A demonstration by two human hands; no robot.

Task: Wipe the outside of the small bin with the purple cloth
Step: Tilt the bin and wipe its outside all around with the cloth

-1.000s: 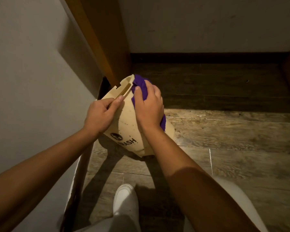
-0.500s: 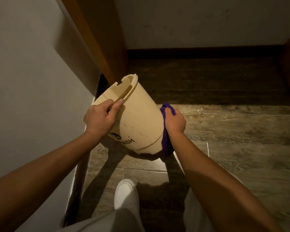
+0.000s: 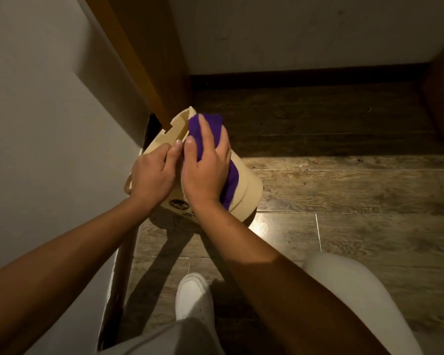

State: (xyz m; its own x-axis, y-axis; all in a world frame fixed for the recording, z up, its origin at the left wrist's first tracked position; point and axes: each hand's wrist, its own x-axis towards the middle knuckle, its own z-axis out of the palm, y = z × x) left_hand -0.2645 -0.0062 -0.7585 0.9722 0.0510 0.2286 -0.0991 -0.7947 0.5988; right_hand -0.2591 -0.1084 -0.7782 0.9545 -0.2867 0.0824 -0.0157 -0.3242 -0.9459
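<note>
- bin (image 3: 244, 185) tilted above floor (image 3: 344, 201), left hand (image 3: 151, 175) fingers gripping rim
- right hand (image 3: 205, 172) fingers press purple cloth (image 3: 203, 126) flat on upper side
- mid-wipe; next likely rotate bin for unwiped faces

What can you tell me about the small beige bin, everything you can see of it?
The small beige plastic bin is round and tapered, with a notched rim and a loop-like handle showing at its left. A dark round logo and partly hidden lettering mark its side. It is tilted, mouth toward the wall corner, base toward the person, apparently held above the wooden floor. The left hand grips its rim; the right hand presses a purple cloth flat along its outer side.
</note>
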